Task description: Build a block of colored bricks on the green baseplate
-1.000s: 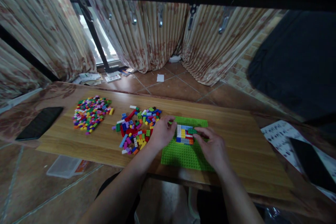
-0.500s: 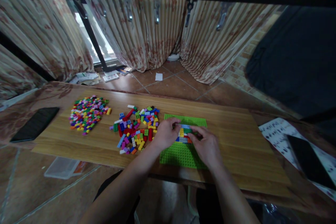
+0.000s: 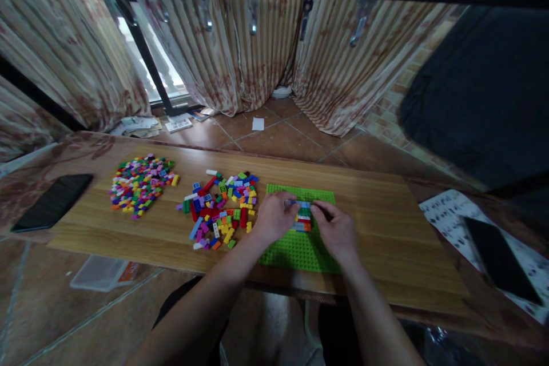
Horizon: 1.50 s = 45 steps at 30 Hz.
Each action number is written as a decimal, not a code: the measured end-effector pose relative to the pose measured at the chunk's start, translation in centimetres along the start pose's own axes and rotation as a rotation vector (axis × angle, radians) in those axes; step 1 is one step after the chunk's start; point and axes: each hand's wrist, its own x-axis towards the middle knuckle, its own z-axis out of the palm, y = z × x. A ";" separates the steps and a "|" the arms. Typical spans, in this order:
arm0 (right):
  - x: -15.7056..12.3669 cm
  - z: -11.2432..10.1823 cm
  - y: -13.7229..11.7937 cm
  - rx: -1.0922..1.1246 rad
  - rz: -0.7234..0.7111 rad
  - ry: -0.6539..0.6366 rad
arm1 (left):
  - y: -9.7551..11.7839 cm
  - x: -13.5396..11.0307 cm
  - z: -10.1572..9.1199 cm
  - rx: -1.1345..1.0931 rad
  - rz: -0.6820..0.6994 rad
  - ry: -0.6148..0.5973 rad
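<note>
A green baseplate lies on the wooden board, carrying a small block of toy bricks in rows of light blue, green, white, red, grey and orange. My left hand is closed at the upper left of these bricks, its thumb and forefinger on a bluish toy brick. On the other side, my right hand has curled fingers, with the fingertips against the upper right edge of the rows. Whatever those right fingers may pinch is hidden. The left fingers cover part of the rows.
Left of the baseplate is a loose pile of larger bricks. Farther left lies a heap of small bricks. A black tablet-like object rests at the far left. At the right, a phone lies on a printed sheet.
My right hand has shifted up along the brick rows, uncovering more of their right side. A bluish brick now shows at my left fingertips. The camera view has moved slightly.
</note>
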 end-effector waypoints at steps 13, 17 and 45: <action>0.2 0.8 -0.1 0.036 0.020 0.048 | 0.7 0.5 0.6 -0.192 -0.190 0.042; 0.2 0.9 -0.1 0.036 0.036 0.040 | 0.8 0.6 0.6 -0.206 -0.201 0.038; -0.6 0.5 -1.0 -0.165 -0.025 -0.055 | -0.9 0.6 0.3 -0.240 -0.002 -0.015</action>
